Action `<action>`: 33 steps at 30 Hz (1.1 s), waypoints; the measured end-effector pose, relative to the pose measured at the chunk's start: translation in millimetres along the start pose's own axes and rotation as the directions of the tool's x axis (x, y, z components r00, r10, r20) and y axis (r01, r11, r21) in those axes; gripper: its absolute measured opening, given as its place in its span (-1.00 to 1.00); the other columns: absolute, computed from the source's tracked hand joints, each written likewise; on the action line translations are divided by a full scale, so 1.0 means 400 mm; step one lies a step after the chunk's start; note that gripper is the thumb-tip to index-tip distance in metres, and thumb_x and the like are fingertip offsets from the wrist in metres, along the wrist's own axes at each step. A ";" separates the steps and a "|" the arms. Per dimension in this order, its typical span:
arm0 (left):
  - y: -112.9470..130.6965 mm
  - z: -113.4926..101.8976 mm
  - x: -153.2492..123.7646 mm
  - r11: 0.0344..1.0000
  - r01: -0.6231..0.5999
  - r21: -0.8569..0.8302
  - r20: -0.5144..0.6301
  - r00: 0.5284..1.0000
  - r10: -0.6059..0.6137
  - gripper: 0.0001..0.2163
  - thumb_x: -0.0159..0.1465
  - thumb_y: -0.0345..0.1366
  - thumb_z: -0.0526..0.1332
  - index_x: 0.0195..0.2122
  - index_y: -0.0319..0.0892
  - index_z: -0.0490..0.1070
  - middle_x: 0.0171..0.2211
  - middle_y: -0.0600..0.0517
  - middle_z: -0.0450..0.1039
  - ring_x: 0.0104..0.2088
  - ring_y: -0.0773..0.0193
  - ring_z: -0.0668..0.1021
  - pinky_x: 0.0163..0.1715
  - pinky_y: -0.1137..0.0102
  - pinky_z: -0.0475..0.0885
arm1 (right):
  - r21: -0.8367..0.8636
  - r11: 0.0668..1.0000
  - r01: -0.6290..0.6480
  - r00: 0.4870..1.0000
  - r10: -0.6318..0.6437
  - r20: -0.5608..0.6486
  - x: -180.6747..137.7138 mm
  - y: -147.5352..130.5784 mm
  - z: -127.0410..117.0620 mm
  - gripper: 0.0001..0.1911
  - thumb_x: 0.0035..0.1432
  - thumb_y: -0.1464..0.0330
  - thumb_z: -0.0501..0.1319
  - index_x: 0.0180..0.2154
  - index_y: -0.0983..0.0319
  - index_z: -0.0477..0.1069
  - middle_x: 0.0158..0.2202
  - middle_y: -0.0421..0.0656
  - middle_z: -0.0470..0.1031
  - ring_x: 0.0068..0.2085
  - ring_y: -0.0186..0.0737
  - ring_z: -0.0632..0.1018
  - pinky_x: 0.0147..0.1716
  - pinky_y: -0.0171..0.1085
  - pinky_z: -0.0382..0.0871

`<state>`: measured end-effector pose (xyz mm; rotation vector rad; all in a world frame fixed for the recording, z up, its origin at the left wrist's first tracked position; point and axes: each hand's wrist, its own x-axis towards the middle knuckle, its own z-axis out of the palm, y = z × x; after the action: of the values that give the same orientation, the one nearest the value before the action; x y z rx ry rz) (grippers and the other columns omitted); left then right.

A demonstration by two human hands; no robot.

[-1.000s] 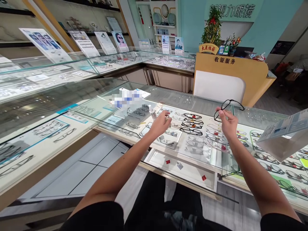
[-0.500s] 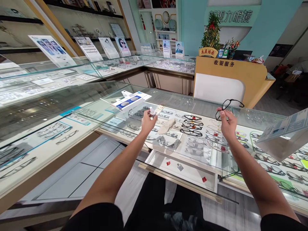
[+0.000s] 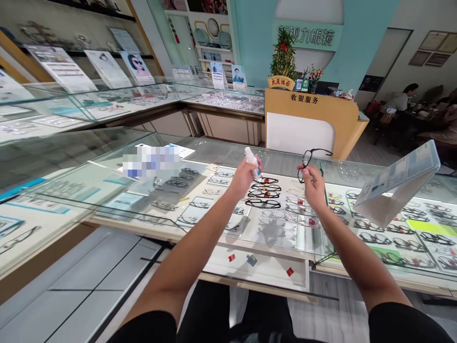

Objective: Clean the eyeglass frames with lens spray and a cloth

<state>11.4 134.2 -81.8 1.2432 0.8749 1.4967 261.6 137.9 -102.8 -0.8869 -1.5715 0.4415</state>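
1. Two holds, each with some risk: bottle (image 3: pixel 252 158) in the left hand (image 3: pixel 244 177), glasses (image 3: pixel 312 151) in the right hand (image 3: pixel 314 182).
2. Holds the glasses above the table (image 3: pixel 214 153) by a light pinch of thumb and fingers near one lens. Could slip or twist at a jolt, given so small a contact and so long a free temple to the right.
3. Could smear the lens too, with skin so close; cannot tell whether touching.
4. Wraps the left grip round the bottle, top clear of the fingers and tilted left. Could spill or spray wide if squeezed hard at that tilt; cannot tell whether capped.
5. Could knock bottle against glasses if brought together too fast.
6. Risks, after any slip, a hard fall onto the glass top near the black frames (image 3: pixel 263 194), or toward the pulled-out drawer (image 3: pixel 271 274).
7. Could catch the sign (image 3: pixel 400 176) with the right forearm in an outward sweep, being near already.
8. Reaches forward with both arms, left forearm slanting inward from the lower left, right forearm from the lower right; keeps a gap between hands at similar height in view.
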 end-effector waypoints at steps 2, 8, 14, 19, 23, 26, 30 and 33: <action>0.018 0.062 0.015 0.984 0.111 -0.140 0.169 0.982 -0.086 -0.60 0.19 0.20 0.26 -0.31 -0.04 0.31 -0.40 0.01 0.35 -0.37 0.17 0.48 -0.39 0.25 0.47 | -0.007 1.000 -0.002 1.000 0.002 0.028 -0.003 -0.004 0.001 -0.43 0.47 -0.19 0.09 -0.22 0.11 0.55 -0.09 -0.04 0.73 -0.07 -0.03 0.62 0.06 -0.04 0.47; 0.024 0.148 0.076 0.970 0.205 -0.129 0.327 0.932 -0.154 -0.18 0.14 0.71 -0.21 -0.51 -0.03 0.19 -0.53 0.03 0.18 -0.47 0.17 0.41 -0.44 0.19 0.46 | 0.027 0.999 -0.031 0.999 0.030 0.032 -0.003 -0.011 0.000 -0.43 0.45 -0.20 0.12 -0.22 0.11 0.60 -0.12 -0.03 0.72 -0.03 0.00 0.63 0.11 -0.01 0.47; -0.063 0.176 0.119 0.997 -0.045 0.056 0.269 0.963 0.029 -0.19 0.23 0.65 -0.19 -0.56 -0.04 0.26 -0.57 0.02 0.22 -0.49 0.20 0.37 -0.42 0.23 0.40 | 0.013 0.998 -0.060 0.995 0.058 0.085 0.000 -0.017 -0.013 -0.38 0.45 -0.23 0.08 -0.22 0.11 0.62 -0.13 -0.04 0.72 -0.04 0.00 0.63 0.09 -0.02 0.47; -0.110 0.167 0.081 0.912 -0.265 0.314 0.188 0.959 0.214 -0.32 0.29 0.49 0.09 -0.51 -0.08 0.33 -0.50 0.03 0.31 -0.41 0.23 0.36 -0.32 0.28 0.37 | -0.034 0.998 -0.060 0.983 0.065 0.174 -0.010 -0.025 -0.012 -0.32 0.45 -0.28 0.03 -0.22 0.09 0.63 -0.15 -0.07 0.72 -0.09 -0.02 0.61 0.05 -0.04 0.45; -0.113 0.164 0.049 0.904 -0.219 0.366 0.087 0.976 0.201 -0.40 0.33 0.38 0.15 -0.49 -0.08 0.29 -0.52 0.07 0.24 -0.41 0.25 0.31 -0.38 0.33 0.27 | -0.022 0.997 -0.072 0.967 0.075 0.243 -0.018 -0.033 -0.009 -0.30 0.44 -0.30 0.02 -0.23 0.09 0.63 -0.23 -0.11 0.67 -0.12 -0.05 0.59 0.04 -0.06 0.45; -0.109 0.169 0.041 0.907 -0.201 0.370 0.066 0.979 0.190 -0.45 0.32 0.32 0.20 -0.48 -0.08 0.29 -0.53 0.09 0.25 -0.43 0.27 0.30 -0.40 0.34 0.24 | -0.016 0.998 -0.067 0.958 0.068 0.279 -0.022 -0.043 -0.008 -0.30 0.44 -0.29 0.03 -0.24 0.10 0.63 -0.25 -0.11 0.65 -0.14 -0.07 0.58 0.01 -0.08 0.44; -0.100 0.175 0.039 0.908 -0.189 0.374 0.085 0.982 0.169 -0.44 0.29 0.35 0.22 -0.47 -0.08 0.28 -0.56 0.11 0.27 -0.45 0.27 0.30 -0.37 0.33 0.23 | 0.003 0.998 -0.056 0.952 0.052 0.301 -0.025 -0.056 -0.009 -0.31 0.44 -0.28 0.05 -0.24 0.11 0.65 -0.26 -0.11 0.64 -0.15 -0.07 0.58 0.00 -0.07 0.45; -0.091 0.174 0.040 0.909 -0.214 0.358 0.084 0.977 0.197 -0.37 0.28 0.46 0.14 -0.47 -0.07 0.27 -0.52 0.08 0.23 -0.42 0.25 0.29 -0.38 0.31 0.21 | 0.050 0.991 -0.122 0.952 0.103 0.287 -0.023 -0.054 -0.011 -0.30 0.40 -0.31 0.09 -0.22 0.11 0.66 -0.26 -0.12 0.63 -0.16 -0.08 0.58 -0.01 -0.08 0.46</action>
<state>87.3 156.1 -95.9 1.6818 1.0517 1.5038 259.5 116.4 -92.6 -0.8932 -1.7607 0.7258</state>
